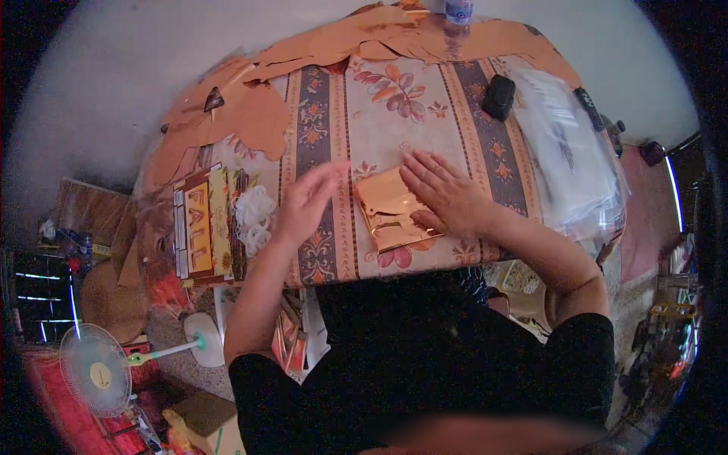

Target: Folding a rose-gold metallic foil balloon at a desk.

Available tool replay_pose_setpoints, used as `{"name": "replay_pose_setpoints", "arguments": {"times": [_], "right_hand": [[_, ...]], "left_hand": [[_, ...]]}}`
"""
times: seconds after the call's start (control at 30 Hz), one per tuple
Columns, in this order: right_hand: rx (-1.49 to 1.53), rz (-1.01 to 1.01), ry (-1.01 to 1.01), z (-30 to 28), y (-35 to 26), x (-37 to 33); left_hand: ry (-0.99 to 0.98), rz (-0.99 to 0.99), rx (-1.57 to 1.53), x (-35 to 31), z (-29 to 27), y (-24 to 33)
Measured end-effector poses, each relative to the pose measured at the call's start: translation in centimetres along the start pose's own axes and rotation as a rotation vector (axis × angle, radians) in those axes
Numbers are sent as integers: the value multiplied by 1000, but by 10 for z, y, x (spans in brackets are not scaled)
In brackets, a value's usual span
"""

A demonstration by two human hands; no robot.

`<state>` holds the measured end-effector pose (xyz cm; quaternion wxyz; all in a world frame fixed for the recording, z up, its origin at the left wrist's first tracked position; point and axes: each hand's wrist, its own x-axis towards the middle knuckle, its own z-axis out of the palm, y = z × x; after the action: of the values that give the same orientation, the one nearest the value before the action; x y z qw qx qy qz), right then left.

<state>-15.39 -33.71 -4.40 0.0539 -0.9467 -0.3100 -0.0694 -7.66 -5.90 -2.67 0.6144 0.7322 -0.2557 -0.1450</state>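
A shiny copper-gold foil piece (387, 199), flat and roughly square, lies on the patterned tablecloth in front of me. My right hand (447, 191) rests flat over its right side, fingers stretched out and thumb apart, hiding part of it. To the left of the foil, my left hand (309, 199) hovers with fingers extended toward it and nothing visible in them. That hand is slightly blurred. Beside my left forearm are a loose bundle of white ribbon or cord loops (255, 216) and a stack of printed autumn-coloured cards or signs (203, 227).
Brown paper-like sheets (334, 42) cover the table's far and left edges. Clear plastic bags (569, 144) are piled at the right, near a black block-like object (499, 97). A bottle (459, 10) stands at the far edge. A fan (97, 371) stands low at the left.
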Motion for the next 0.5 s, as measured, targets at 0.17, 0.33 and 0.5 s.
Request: {"name": "replay_pose_setpoints", "arguments": {"times": [0.17, 0.33, 0.5], "right_hand": [[5, 0, 12, -2, -2, 1], [14, -4, 7, -1, 0, 1], [36, 26, -18, -5, -2, 1]], "left_hand": [[-205, 514, 700, -4, 20, 2], [-51, 455, 758, -4, 12, 1], [-3, 503, 880, 3, 9, -3]]}}
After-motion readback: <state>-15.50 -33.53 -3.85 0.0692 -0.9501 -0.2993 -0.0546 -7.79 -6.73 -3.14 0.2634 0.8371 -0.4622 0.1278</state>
